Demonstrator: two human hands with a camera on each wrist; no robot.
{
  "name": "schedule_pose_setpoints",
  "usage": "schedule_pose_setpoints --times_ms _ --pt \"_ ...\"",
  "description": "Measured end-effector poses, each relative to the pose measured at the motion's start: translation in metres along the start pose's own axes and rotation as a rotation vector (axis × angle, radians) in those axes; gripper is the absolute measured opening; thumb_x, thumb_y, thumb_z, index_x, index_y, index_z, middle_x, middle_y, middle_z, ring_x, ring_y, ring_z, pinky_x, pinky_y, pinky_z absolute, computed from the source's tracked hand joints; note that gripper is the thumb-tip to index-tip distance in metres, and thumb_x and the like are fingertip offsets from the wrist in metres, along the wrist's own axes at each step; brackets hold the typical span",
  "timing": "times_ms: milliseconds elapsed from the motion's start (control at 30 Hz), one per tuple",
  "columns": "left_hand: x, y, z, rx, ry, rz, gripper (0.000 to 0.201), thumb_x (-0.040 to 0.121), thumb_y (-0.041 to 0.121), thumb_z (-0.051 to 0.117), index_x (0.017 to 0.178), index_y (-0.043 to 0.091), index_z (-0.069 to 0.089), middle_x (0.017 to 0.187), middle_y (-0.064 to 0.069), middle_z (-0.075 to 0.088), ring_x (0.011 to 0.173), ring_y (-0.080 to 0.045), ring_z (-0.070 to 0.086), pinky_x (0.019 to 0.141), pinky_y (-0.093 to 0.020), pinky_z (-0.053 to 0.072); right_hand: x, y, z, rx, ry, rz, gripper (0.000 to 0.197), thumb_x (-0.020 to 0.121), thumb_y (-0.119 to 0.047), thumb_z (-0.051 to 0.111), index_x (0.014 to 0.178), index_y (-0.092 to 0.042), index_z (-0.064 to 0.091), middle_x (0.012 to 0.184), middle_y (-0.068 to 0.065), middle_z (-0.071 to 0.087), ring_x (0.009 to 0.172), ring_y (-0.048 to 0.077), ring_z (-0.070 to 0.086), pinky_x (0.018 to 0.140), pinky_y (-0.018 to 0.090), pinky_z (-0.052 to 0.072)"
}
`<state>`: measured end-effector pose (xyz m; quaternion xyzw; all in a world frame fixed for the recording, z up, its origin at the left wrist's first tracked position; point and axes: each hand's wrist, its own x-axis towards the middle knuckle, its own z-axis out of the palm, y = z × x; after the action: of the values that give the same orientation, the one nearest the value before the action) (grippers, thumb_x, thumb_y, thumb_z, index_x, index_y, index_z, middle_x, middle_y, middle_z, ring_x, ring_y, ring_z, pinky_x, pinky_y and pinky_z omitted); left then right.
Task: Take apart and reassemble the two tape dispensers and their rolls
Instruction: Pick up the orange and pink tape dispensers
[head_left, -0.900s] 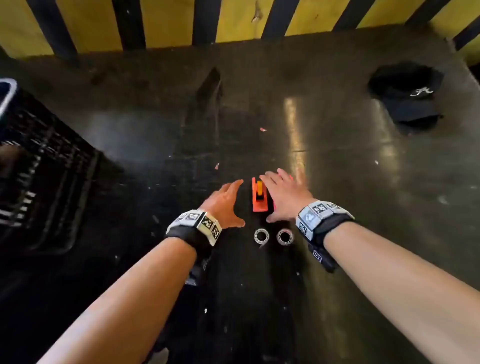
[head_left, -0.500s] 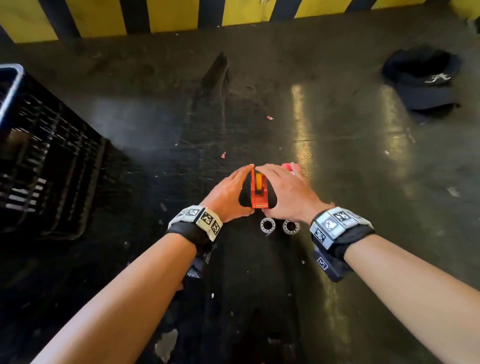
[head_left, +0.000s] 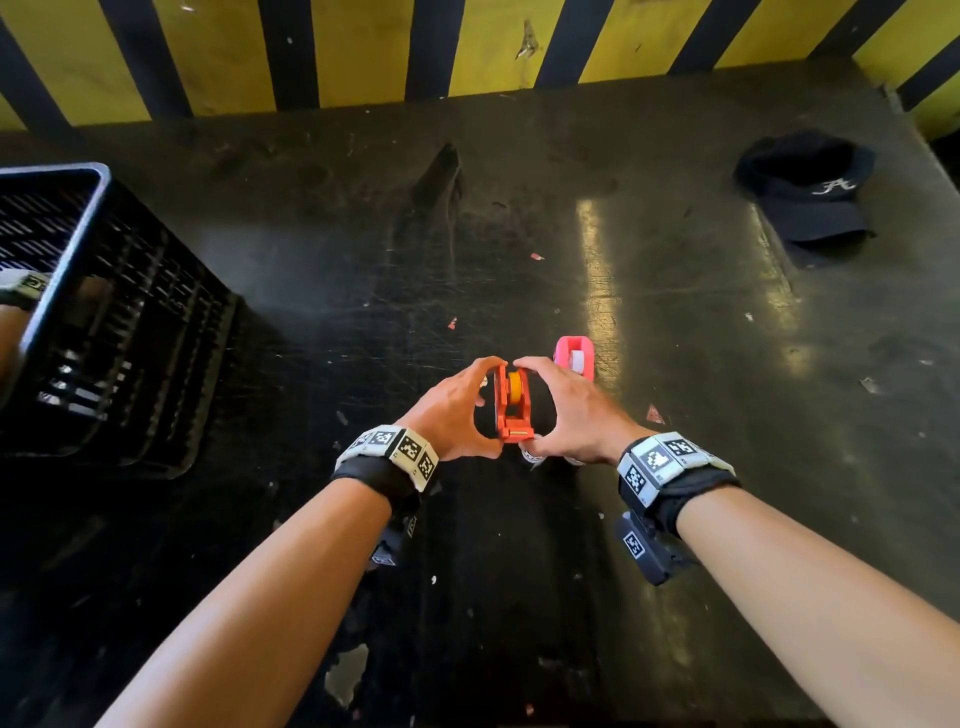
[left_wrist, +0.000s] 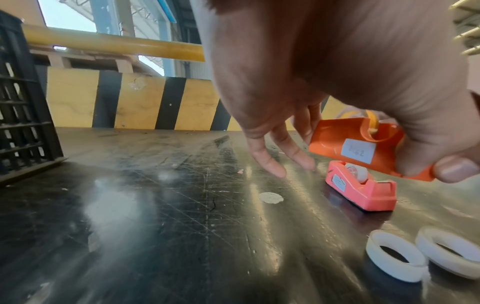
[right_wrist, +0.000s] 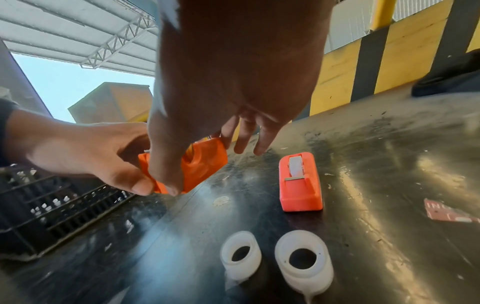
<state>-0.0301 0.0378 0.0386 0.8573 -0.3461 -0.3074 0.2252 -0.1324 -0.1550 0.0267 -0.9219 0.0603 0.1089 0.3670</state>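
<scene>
An orange tape dispenser (head_left: 513, 410) with a yellow spool (head_left: 514, 385) in it is lifted off the dark table. My left hand (head_left: 452, 415) pinches its left side and my right hand (head_left: 571, 410) pinches its right side. In the left wrist view the orange dispenser (left_wrist: 355, 148) tilts above the table, a white label on its side. The second, pinkish-red dispenser (head_left: 574, 356) stands on the table just beyond my right hand, a white spool inside it (right_wrist: 300, 183). Two white tape rolls (right_wrist: 241, 255) (right_wrist: 303, 259) lie flat side by side under my wrists.
A black slatted crate (head_left: 104, 312) stands at the left. A black cap (head_left: 810, 192) lies at the far right. A yellow-and-black striped wall (head_left: 467, 47) bounds the back of the table (head_left: 363, 234). A red paper scrap (head_left: 654, 414) lies right of my right hand.
Both hands closed in from the sides and lifted the orange dispenser off the table. My right hand moved off the pinkish-red dispenser, which now shows in full.
</scene>
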Motion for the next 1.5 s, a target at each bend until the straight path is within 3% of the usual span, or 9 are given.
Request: schedule_pose_setpoints --times_ms 300,467,700,833,933,1033,1100,1300,1500 --pt "0.002 -0.010 -0.001 -0.049 -0.022 -0.011 0.105 0.068 0.030 0.088 0.148 0.039 0.020 0.143 -0.004 0.053 0.123 -0.019 0.060 0.106 -0.050 0.052 0.004 -0.004 0.005 0.005 0.019 0.028 0.098 0.070 -0.032 0.090 0.149 -0.030 0.034 0.137 -0.001 0.054 0.130 0.020 0.050 0.103 0.038 0.045" --pt "-0.001 -0.032 -0.010 -0.011 0.034 -0.051 0.105 0.068 0.026 0.090 0.150 0.029 0.025 0.142 0.008 0.054 0.122 -0.018 0.061 0.106 -0.042 0.052 0.003 0.007 -0.002 0.020 0.079 0.092 0.099 0.066 -0.029 0.090 0.148 -0.029 0.035 0.136 0.000 0.054 0.125 0.023 0.053 0.097 0.036 0.047" --pt "0.013 -0.052 0.004 0.382 -0.036 -0.301 0.110 0.074 0.044 0.085 0.159 0.024 0.019 0.161 -0.006 0.027 0.145 -0.035 0.033 0.111 -0.058 0.042 0.009 0.007 -0.002 0.085 0.074 0.069 0.103 0.068 -0.017 0.088 0.153 -0.029 0.030 0.151 0.000 0.047 0.134 0.023 0.049 0.099 0.033 0.045" --pt "0.019 -0.055 0.011 0.372 -0.087 -0.353 0.113 0.076 0.045 0.084 0.162 0.023 0.014 0.164 -0.008 0.023 0.147 -0.037 0.030 0.112 -0.059 0.041 0.008 0.006 0.003 0.114 0.055 0.039 0.103 0.068 -0.018 0.087 0.152 -0.031 0.030 0.148 -0.003 0.047 0.133 0.020 0.049 0.104 0.043 0.051" --pt "0.018 -0.050 0.008 0.275 -0.029 -0.318 0.115 0.074 0.049 0.085 0.162 0.027 0.015 0.169 -0.007 0.016 0.152 -0.036 0.027 0.116 -0.059 0.038 0.006 0.008 0.003 0.123 0.080 0.043 0.103 0.068 -0.023 0.087 0.152 -0.033 0.029 0.148 -0.003 0.047 0.130 0.021 0.051 0.104 0.045 0.052" --pt "0.013 -0.028 -0.005 -0.023 0.141 -0.125 0.072 0.086 0.044 0.077 0.149 0.027 0.047 0.155 -0.003 0.046 0.134 -0.021 0.056 0.109 -0.039 0.049 0.000 0.006 0.003 0.124 0.092 0.035 0.103 0.067 -0.026 0.087 0.152 -0.034 0.029 0.149 -0.004 0.047 0.131 0.020 0.051 0.104 0.045 0.052" --pt "0.009 -0.005 -0.016 -0.256 0.113 -0.072 0.050 0.094 0.042 0.069 0.140 0.028 0.056 0.139 0.002 0.064 0.120 -0.013 0.066 0.100 -0.032 0.055 -0.003 0.004 0.004 0.127 0.092 0.028 0.103 0.067 -0.030 0.088 0.152 -0.034 0.030 0.147 -0.004 0.049 0.131 0.019 0.052 0.104 0.046 0.052" --pt "0.005 0.023 -0.025 -0.441 0.060 -0.047 0.032 0.099 0.018 0.064 0.131 0.016 0.062 0.116 -0.004 0.073 0.102 -0.014 0.075 0.087 -0.037 0.063 -0.007 -0.007 0.004 0.106 0.072 0.000 0.104 0.068 -0.032 0.089 0.153 -0.032 0.030 0.143 -0.003 0.051 0.130 0.020 0.052 0.102 0.046 0.053" --pt "-0.005 0.022 -0.019 -0.553 0.060 -0.088 0.036 0.093 0.020 0.073 0.126 0.014 0.063 0.112 -0.006 0.071 0.102 -0.019 0.074 0.084 -0.036 0.064 -0.013 -0.013 0.010 0.097 0.043 -0.018 0.106 0.068 -0.030 0.091 0.154 -0.032 0.028 0.145 0.000 0.053 0.134 0.019 0.051 0.104 0.042 0.051"
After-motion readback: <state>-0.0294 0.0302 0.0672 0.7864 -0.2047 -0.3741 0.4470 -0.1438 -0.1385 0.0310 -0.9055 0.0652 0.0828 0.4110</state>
